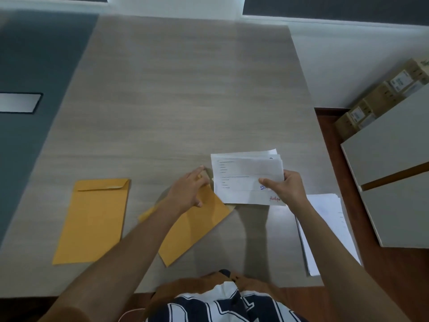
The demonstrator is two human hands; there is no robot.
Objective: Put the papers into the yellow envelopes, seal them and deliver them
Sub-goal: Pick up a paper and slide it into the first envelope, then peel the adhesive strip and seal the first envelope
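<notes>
Near the front left corner of the counter [162,89] lies a yellow envelope [92,219], flat, with its flap folded down – whether it is stuck shut or has papers inside I cannot tell. Next, near the middle of the front edge, the left hand [190,189] grips the top end of a second yellow envelope [192,228], which sits at a slant. Just beside it, the right hand [286,185] pinches a folded bunch of papers [246,177], held right at the mouth of that envelope but not yet inside. By the front right corner rests a stack of more papers [329,226] – so there is a lot left to do. This bunch must go in, the flap must be stuck down, and nothing looks delivered yet
</notes>
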